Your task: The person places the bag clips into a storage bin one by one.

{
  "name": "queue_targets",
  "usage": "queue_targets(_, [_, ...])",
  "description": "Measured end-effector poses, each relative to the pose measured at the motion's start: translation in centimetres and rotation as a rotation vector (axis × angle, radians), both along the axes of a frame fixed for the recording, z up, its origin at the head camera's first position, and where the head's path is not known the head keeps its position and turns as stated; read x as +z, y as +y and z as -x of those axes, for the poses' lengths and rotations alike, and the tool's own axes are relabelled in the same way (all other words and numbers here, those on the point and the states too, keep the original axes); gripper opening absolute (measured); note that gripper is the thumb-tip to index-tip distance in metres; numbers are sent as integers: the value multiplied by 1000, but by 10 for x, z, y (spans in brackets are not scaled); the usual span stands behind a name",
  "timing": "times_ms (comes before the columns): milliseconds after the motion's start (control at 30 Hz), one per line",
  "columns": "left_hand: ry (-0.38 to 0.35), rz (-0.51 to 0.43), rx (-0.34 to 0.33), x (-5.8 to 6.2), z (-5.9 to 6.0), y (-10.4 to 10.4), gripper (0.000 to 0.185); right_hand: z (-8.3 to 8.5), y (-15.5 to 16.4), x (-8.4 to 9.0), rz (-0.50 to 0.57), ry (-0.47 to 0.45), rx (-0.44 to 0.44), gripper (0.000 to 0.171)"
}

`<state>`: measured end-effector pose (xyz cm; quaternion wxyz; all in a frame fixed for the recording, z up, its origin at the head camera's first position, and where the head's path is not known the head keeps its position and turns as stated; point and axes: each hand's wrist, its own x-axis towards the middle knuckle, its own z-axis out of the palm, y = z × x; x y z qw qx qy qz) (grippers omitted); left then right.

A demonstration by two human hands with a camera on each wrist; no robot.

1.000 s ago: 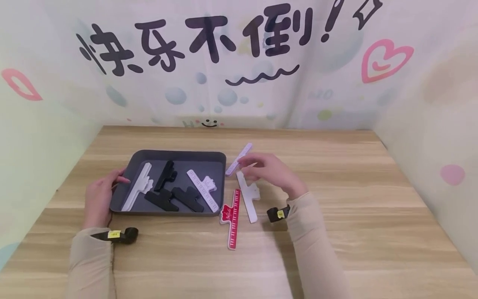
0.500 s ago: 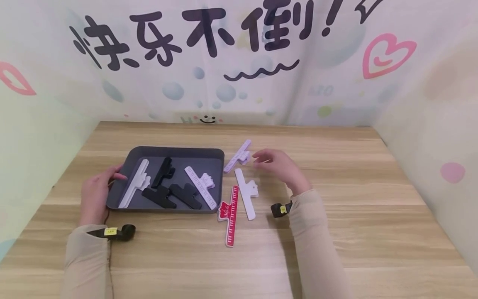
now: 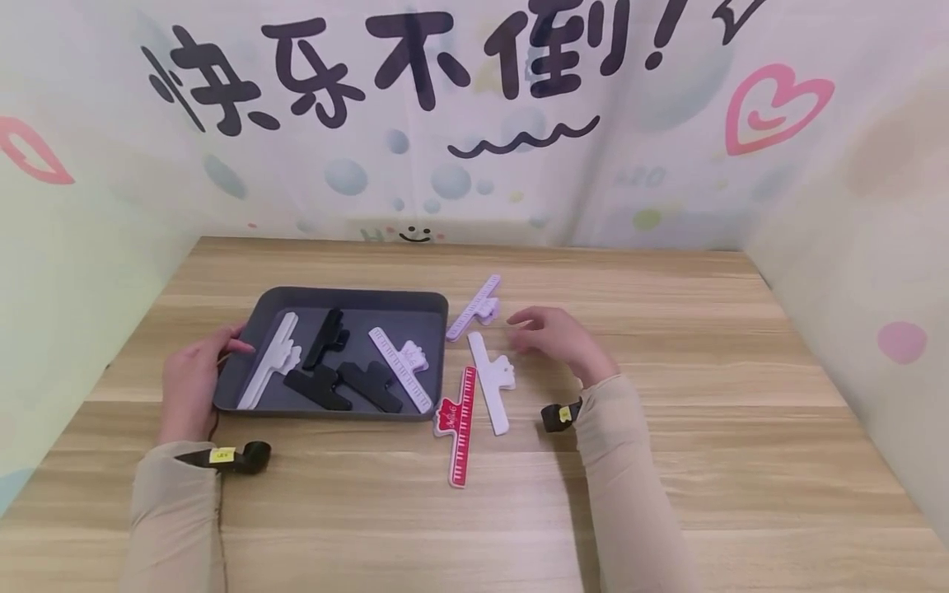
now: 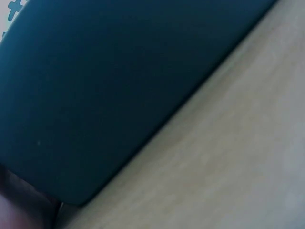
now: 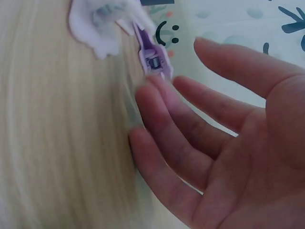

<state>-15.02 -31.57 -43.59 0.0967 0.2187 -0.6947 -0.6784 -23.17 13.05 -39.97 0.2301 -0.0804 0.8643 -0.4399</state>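
Observation:
At the left end of a dark grey tray (image 3: 356, 301), my left hand (image 3: 191, 379) grips the rim, a digit reaching over the edge. In the left wrist view the tray's outer wall (image 4: 119, 86) fills much of the picture. My right hand (image 3: 552, 338) hovers with relaxed fingers and holds nothing. Nearest to it lies a lilac clip (image 3: 474, 308), whose spring shows in the right wrist view beyond the fingertips (image 5: 155, 95). A white clip (image 3: 487, 387) and a red clip (image 3: 464, 428) with piano-key marks lie just right of the tray.
Inside the tray lie a silvery-white clip (image 3: 270, 362), a pale lilac clip (image 3: 400, 368) and black clips (image 3: 320, 388). A printed cloth (image 3: 437, 189) hangs behind the wooden table (image 3: 704, 346). Each wrist wears a small black camera (image 3: 559, 416).
My right hand has drawn back rightward off the lilac clip, uncovering its handle and the top of the white clip. The left hand stays at the tray. The head view has shifted slightly.

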Motion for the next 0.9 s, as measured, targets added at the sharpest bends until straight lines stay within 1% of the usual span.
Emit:
queue_targets(133, [0, -6, -2, 0, 0, 0, 54, 0, 2, -5, 10, -49, 27, 27])
queue_targets(267, [1, -10, -2, 0, 0, 1, 54, 0, 1, -10, 16, -80, 38, 21])
queue_targets(333, [-4, -3, -2, 0, 0, 1, 54, -1, 0, -11, -4, -101, 48, 22])
queue_targets(467, [0, 6, 3, -1, 0, 0, 52, -3, -2, -13, -70, -127, 98, 31])
queue_targets(567, [18, 7, 5, -1, 1, 0, 50, -4, -3, -13, -118, -108, 152, 35])
queue_targets(700, [39, 3, -2, -2, 2, 1, 47, -5, -5, -10, -144, -84, 207, 29])
queue_targets(800, [42, 7, -5, -1, 1, 1, 48, -4, -5, -10, -132, -58, 228, 25])
queue_targets(900, [44, 11, -3, 0, 0, 1, 49, -3, -4, -9, -115, -24, 221, 20])
